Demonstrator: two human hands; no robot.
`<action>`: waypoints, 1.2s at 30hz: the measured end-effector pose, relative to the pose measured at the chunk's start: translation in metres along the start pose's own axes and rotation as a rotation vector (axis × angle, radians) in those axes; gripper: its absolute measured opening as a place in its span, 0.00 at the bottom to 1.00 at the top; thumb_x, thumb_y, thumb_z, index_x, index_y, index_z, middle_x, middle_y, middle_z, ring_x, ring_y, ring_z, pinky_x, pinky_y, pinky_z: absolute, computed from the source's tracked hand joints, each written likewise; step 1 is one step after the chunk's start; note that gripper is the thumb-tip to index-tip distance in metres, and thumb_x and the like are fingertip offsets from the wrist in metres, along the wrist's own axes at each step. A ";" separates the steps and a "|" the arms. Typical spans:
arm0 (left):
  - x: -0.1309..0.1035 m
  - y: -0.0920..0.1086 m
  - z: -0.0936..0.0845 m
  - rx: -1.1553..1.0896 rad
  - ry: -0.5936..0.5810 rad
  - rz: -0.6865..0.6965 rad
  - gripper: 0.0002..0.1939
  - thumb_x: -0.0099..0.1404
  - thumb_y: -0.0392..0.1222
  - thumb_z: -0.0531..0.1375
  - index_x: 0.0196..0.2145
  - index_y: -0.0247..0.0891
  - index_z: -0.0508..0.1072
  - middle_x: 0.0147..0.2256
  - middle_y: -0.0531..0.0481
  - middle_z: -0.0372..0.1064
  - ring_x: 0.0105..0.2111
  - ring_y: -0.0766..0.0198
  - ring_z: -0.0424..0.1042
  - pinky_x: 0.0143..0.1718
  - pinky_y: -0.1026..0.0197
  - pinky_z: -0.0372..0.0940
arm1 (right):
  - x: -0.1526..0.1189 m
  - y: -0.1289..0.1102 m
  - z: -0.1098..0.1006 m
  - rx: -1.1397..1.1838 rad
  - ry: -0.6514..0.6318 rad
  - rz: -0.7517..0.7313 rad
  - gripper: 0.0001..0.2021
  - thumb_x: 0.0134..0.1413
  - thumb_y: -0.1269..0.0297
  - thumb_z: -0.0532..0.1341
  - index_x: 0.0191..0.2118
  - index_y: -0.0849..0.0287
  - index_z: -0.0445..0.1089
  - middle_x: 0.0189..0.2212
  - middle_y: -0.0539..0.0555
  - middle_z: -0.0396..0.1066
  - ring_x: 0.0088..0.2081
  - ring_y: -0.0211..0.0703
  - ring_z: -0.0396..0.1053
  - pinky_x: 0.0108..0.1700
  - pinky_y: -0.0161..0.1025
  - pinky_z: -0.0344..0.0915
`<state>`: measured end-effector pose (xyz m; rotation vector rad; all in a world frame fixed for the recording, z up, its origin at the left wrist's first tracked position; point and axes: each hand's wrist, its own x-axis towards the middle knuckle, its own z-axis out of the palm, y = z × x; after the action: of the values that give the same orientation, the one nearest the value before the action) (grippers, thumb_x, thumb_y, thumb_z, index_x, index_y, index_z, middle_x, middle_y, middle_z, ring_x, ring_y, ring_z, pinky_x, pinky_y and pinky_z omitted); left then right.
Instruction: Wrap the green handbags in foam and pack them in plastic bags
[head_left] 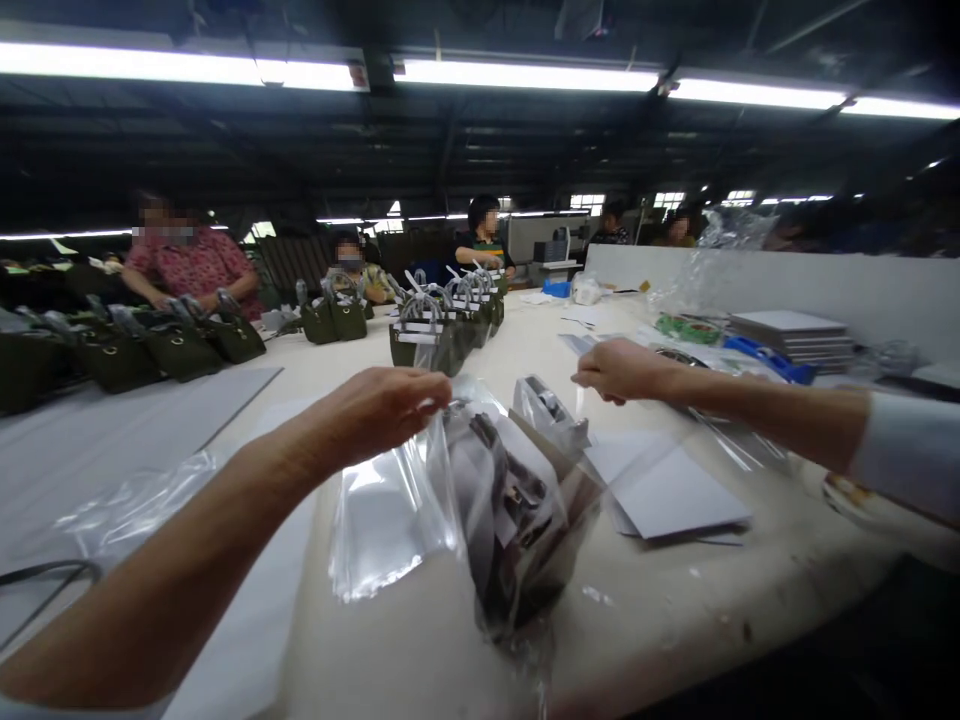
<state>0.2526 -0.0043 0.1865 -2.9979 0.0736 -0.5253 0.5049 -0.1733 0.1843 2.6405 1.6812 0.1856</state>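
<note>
A dark handbag (559,560) stands at the near edge of the table, inside a clear plastic bag (457,480). White paper and wrapped straps show in its open top. My left hand (397,405) is closed in a pinch on the plastic bag's upper left edge. My right hand (619,370) is closed above and to the right of the handbag, its fingers pressed together. Whatever lies between those fingers is too small or blurred to make out. A plastic-wrapped handle (551,405) rises from the handbag between my two hands.
Flat clear bags (386,530) lie left of the handbag, white sheets (667,490) to its right. Several dark green handbags (420,345) stand in rows farther back. A blue tape dispenser (769,360) and grey stack (791,340) sit at right. Co-workers (187,265) stand across the table.
</note>
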 end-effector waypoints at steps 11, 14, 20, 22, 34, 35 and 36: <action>0.054 0.020 -0.046 -0.028 -0.008 0.019 0.06 0.58 0.39 0.57 0.27 0.37 0.74 0.20 0.57 0.62 0.20 0.70 0.63 0.30 0.65 0.59 | 0.016 -0.026 -0.069 -0.178 0.329 -0.380 0.19 0.58 0.57 0.52 0.29 0.69 0.69 0.21 0.50 0.63 0.28 0.32 0.61 0.33 0.31 0.51; 0.067 0.028 -0.052 0.021 0.050 0.009 0.07 0.55 0.41 0.60 0.25 0.36 0.74 0.31 0.51 0.67 0.30 0.66 0.68 0.39 0.58 0.61 | 0.017 -0.025 -0.078 -0.169 0.300 -0.459 0.18 0.57 0.58 0.53 0.29 0.68 0.69 0.21 0.47 0.62 0.27 0.28 0.58 0.34 0.30 0.50; 0.084 0.020 -0.021 0.093 -0.030 -0.005 0.08 0.57 0.43 0.58 0.27 0.38 0.74 0.54 0.50 0.59 0.57 0.51 0.52 0.55 0.42 0.47 | 0.023 -0.028 -0.067 0.067 0.070 -0.597 0.11 0.52 0.63 0.58 0.27 0.67 0.70 0.18 0.43 0.60 0.24 0.27 0.55 0.31 0.28 0.51; 0.088 0.017 -0.006 0.041 -0.088 0.023 0.09 0.60 0.41 0.55 0.32 0.39 0.74 0.50 0.48 0.64 0.54 0.56 0.57 0.56 0.48 0.49 | 0.022 -0.029 -0.056 0.139 -0.026 -0.586 0.10 0.53 0.64 0.57 0.26 0.65 0.70 0.16 0.43 0.59 0.21 0.27 0.55 0.27 0.28 0.52; 0.122 0.025 0.021 -0.028 -0.008 -0.011 0.11 0.61 0.41 0.53 0.33 0.34 0.73 0.25 0.52 0.69 0.25 0.68 0.66 0.36 0.63 0.60 | 0.017 -0.007 -0.038 0.556 -0.310 -0.200 0.23 0.51 0.45 0.54 0.37 0.63 0.71 0.29 0.56 0.71 0.24 0.38 0.69 0.25 0.35 0.67; 0.124 0.026 0.022 -0.037 0.016 -0.014 0.11 0.61 0.41 0.53 0.32 0.34 0.73 0.25 0.52 0.69 0.25 0.68 0.66 0.32 0.65 0.59 | 0.016 -0.006 -0.034 0.547 -0.313 -0.170 0.24 0.48 0.45 0.57 0.40 0.63 0.70 0.30 0.57 0.72 0.24 0.39 0.69 0.23 0.35 0.66; 0.127 0.027 0.024 -0.043 0.037 -0.015 0.10 0.61 0.41 0.53 0.31 0.34 0.73 0.24 0.52 0.69 0.25 0.69 0.65 0.29 0.66 0.58 | 0.016 -0.005 -0.029 0.534 -0.303 -0.148 0.26 0.45 0.45 0.60 0.44 0.62 0.68 0.30 0.57 0.72 0.23 0.40 0.69 0.22 0.36 0.66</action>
<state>0.3789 -0.0367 0.2042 -3.0330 0.0666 -0.5889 0.5036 -0.1584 0.2147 2.6534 2.0167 -0.7238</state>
